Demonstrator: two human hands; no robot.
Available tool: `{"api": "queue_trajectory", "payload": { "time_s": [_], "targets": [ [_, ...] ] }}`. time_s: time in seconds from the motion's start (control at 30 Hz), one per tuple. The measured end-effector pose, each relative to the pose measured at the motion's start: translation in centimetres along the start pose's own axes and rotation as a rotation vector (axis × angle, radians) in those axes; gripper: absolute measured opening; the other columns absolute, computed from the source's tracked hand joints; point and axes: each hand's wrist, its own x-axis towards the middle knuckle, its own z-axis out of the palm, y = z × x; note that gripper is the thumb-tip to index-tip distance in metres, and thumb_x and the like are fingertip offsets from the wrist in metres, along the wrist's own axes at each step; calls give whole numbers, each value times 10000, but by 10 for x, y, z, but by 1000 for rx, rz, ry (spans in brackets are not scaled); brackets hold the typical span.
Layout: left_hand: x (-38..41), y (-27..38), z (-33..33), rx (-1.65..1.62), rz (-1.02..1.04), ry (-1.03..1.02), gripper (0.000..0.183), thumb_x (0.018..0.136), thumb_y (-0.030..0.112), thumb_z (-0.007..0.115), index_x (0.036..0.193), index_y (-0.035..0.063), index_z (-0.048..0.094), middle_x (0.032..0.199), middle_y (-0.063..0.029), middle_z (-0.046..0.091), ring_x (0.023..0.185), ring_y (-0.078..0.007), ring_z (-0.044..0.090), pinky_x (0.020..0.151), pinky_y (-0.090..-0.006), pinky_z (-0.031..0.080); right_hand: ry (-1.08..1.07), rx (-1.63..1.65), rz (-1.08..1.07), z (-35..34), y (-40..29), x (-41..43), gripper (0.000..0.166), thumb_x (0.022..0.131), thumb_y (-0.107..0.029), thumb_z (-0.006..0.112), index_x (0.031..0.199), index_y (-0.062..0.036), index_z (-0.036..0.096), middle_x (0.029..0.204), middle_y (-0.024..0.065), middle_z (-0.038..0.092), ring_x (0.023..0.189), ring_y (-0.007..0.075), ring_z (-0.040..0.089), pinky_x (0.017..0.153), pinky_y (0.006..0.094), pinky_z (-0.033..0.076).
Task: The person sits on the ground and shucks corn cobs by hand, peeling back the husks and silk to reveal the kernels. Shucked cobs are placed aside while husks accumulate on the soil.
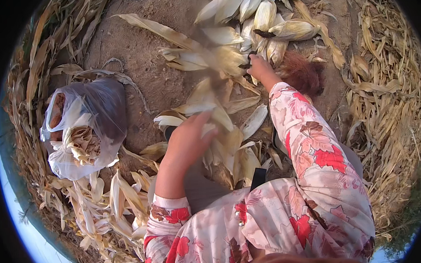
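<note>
My right hand point(262, 71) reaches to the pile's near edge, with thumb and finger on the dark silk tip of an ear of corn in its dry husk point(230, 60). Blurred, my left hand point(191, 139) is over loose pale husks point(229, 144) between my legs; its thumb and fingers look apart, with no ear visible in them. Several unhusked ears of corn point(263, 19) lie heaped ahead. Beside my right forearm is a tuft of reddish-brown fibres, apparently corn silk point(302, 73).
A clear plastic bag point(111, 104) stands at left on bare soil point(136, 78), holding brown fibres and pale husk pieces. Dry corn stalks and leaves bank up along the left point(37, 65) and right point(392, 122). More husks point(93, 209) cover the lower left.
</note>
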Motion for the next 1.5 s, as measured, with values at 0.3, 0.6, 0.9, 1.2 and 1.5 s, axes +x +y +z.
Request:
{"api": "queue_trajectory", "payload": {
  "time_s": [0.3, 0.6, 0.9, 1.2, 1.5],
  "targets": [
    [6, -10, -12, -30, -29, -112, 480, 870, 263, 656, 1275, 37, 533, 1109, -217, 626, 1021, -387, 604, 856, -421, 491, 12, 93, 54, 67, -12, 23, 469, 793, -206, 663, 1226, -92, 525, 1209, 219, 564, 1109, 387, 559, 934, 447, 461],
    [10, 0, -10, -5, 24, -86, 481, 863, 260, 658, 1269, 37, 530, 1090, -214, 628, 1000, -394, 601, 843, -426, 491, -392, 166, -625, 119, -34, -50, 297, 751, -167, 671, 1039, -91, 669, 1017, 167, 667, 983, 349, 623, 863, 416, 492],
    [-1, 12, -7, 78, 108, -45, 455, 859, 264, 658, 1239, 41, 546, 1067, -209, 630, 964, -392, 606, 820, -434, 497, 115, -84, -167, -116, 108, -26, 234, 786, -204, 659, 988, -89, 684, 911, 159, 691, 887, 332, 657, 796, 412, 511],
    [3, 13, -9, 76, 39, -112, 466, 863, 281, 646, 1251, 46, 540, 1070, -206, 626, 984, -388, 600, 841, -444, 487, 293, -283, -125, -93, 95, -33, 257, 816, -156, 624, 1068, -136, 668, 1131, 118, 594, 1091, 327, 562, 910, 413, 473],
    [4, 2, -5, 86, 25, -117, 468, 859, 260, 649, 1258, 45, 531, 1086, -204, 624, 996, -388, 595, 843, -443, 485, 134, -570, -451, 17, 85, -32, 213, 837, -120, 531, 992, -113, 676, 1084, 75, 627, 1125, 235, 549, 1060, 485, 322]
  ]
}}
